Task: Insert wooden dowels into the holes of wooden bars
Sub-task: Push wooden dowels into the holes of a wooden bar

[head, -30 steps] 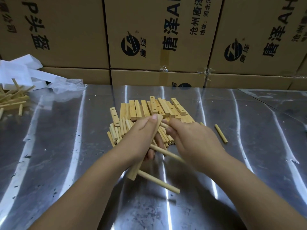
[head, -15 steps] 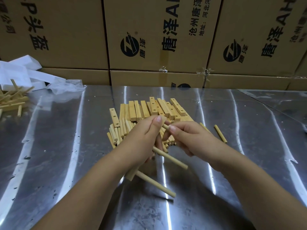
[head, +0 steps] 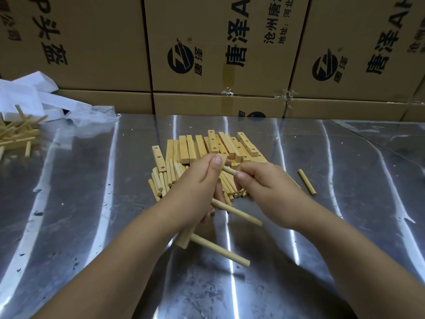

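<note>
My two hands work a third pale round wooden dowel (head: 229, 170) into a light square-sided wooden bar (head: 185, 238) above a shiny steel table (head: 69, 203).

My left hand (head: 197, 192) is wrapped around the bar, which tilts from near my thumb down toward me; two dowels already stand out of it to the right, a middle one (head: 236, 212) and a lower one (head: 220, 249). My right hand (head: 269, 187) pinches the third dowel between thumb and fingers, its far end at the top of the bar. Behind my hands lies a heap of drilled bars (head: 213, 148), roughly a dozen, and loose dowels (head: 165, 180), too many and too overlapped to count. One single dowel (head: 307, 182) lies apart to the right. Four brown printed cardboard boxes (head: 230, 42) show plainly along the back.
</note>
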